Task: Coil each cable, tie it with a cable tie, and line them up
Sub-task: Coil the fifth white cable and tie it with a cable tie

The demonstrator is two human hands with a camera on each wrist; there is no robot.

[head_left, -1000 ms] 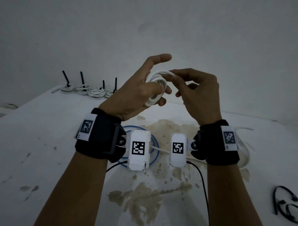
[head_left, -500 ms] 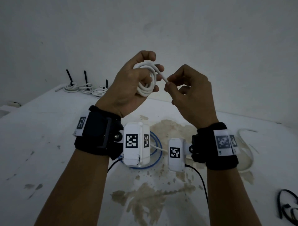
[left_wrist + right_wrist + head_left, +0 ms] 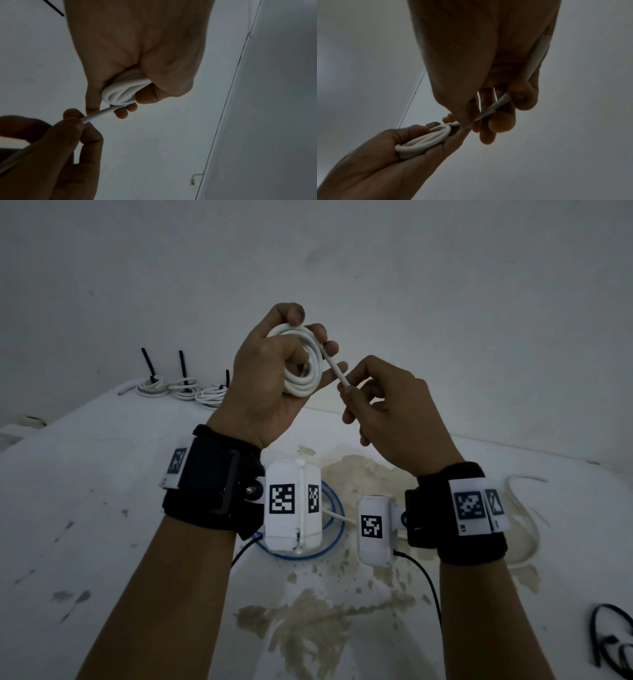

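Above the stained tabletop (image 3: 102, 508), left hand (image 3: 263, 385) grips the white cable (image 3: 305, 371) coil; right hand (image 3: 383, 405) pinches its tail. Probably light, springy: hold where loops cross.

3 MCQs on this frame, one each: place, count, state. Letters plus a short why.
1. Where do the finished coils lie?
A. far left of the table
B. by the right wrist
C. on the floor

2. How many black cable ties stand up from those coils?
A. one
B. three
C. six

3. What is the right hand doing?
A. lying flat on the table
B. pinching the cable's free end
C. holding a cable tie

Key:
1 A: the finished coils sit at the far left of the table.
2 B: three black cable ties show.
3 B: the right hand pinches the free end of the white cable, which the left hand grips as a coil.
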